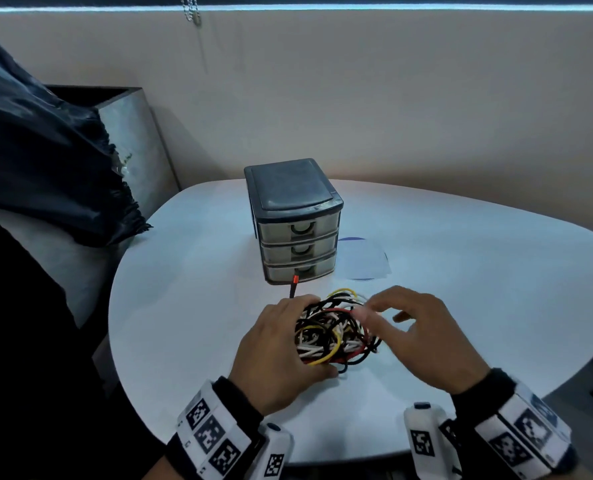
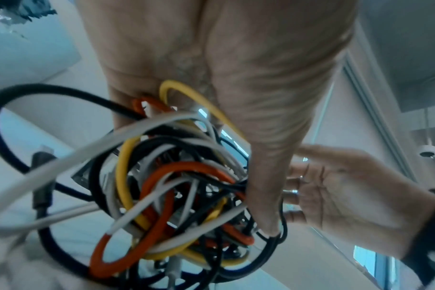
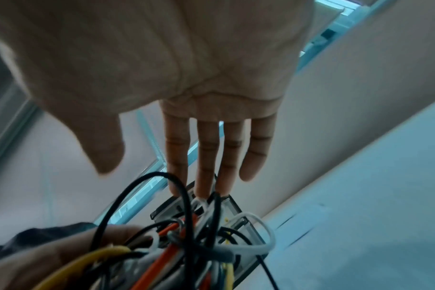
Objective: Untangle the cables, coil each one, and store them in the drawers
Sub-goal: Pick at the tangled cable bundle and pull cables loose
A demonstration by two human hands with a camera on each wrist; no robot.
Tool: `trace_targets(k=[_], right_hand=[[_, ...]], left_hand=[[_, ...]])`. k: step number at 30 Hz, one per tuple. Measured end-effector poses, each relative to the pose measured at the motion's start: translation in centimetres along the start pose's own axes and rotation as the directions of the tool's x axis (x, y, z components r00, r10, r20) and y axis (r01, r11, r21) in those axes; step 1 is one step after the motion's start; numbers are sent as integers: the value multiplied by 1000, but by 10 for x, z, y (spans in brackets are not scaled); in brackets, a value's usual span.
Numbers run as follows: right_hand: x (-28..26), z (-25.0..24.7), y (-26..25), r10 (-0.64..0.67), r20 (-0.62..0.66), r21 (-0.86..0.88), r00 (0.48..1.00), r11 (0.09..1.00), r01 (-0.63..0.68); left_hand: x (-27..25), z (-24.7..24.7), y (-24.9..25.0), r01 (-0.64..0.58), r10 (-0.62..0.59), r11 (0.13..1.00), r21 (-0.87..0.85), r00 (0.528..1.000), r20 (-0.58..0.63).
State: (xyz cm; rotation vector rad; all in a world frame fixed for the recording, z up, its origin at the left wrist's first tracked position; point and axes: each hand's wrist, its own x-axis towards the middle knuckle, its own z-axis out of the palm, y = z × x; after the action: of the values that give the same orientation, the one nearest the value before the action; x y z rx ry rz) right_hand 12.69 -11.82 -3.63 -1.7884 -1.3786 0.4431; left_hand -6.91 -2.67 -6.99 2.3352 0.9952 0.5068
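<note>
Left hand [image 1: 274,351] grips the multicoloured cable tangle [image 1: 335,332]; right hand [image 1: 423,334], fingers loose, hovers; a hasty pull could tighten knots.

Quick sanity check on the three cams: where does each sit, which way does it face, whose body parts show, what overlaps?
Head: worn on the head, looking forward and down at the table, drawer unit and cable tangle; both hands and wrist bands show.
Left wrist: looks along the left hand into the tangle; the right hand shows behind it.
Right wrist: looks along the right hand's straight fingers toward the tangle and drawer unit; the left hand is at lower left.
Shared: the tangle appears in all three views.
</note>
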Motion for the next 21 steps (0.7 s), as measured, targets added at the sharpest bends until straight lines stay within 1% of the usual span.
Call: trace_targets(k=[1,2,4,5,7,9,10,12,14,15,16,18,20,21], right_hand=[[1,-2,-2,15,-10,50,1000,999,-15],[4,-3,-3,7,-31,54,999,999,-5],[8,3,-1,-49,-60,-32,997,998,47],[11,7,1,-71,-51,-81,996,995,66],[14,15,6,-80,18,-168,997,982,82],[17,19,10,-26,132,-232,991,971,57],[17,18,10,6,186,-253,982,966,42],[18,14,11,84,244,-277,966,961,-14],[17,10,11,152,245,-279,958,957,-80],[17,9,12,180,235,-283,955,953,-110],[16,8,13,203,225,-291,953,948,-133],[15,9,15,237,180,-284,955,942,-180],[13,12,15,231,115,-253,966,947,-196],[12,14,14,217,88,-242,972,951,-190]], left_hand=[[-1,2,0,-29,29,999,16,999,-23],[-2,4,1,-56,58,998,28,997,-50],[-3,8,5,-109,116,991,72,987,-107],[-2,11,7,-137,149,986,97,981,-123],[-2,13,9,-190,203,975,117,973,-106],[-3,12,6,-231,235,969,82,971,-38],[-4,11,4,-243,243,969,37,970,-4],[-7,6,2,-209,214,970,-124,977,26],[-10,1,0,-115,124,942,-315,992,9],[-12,0,-4,-76,77,923,-378,997,-13],[-13,0,-8,-43,31,915,-401,999,-36],[-16,0,-16,20,-51,943,-333,995,-86],[-19,1,-20,56,-93,966,-254,987,-134],[-19,1,-20,66,-111,962,-265,981,-157]])
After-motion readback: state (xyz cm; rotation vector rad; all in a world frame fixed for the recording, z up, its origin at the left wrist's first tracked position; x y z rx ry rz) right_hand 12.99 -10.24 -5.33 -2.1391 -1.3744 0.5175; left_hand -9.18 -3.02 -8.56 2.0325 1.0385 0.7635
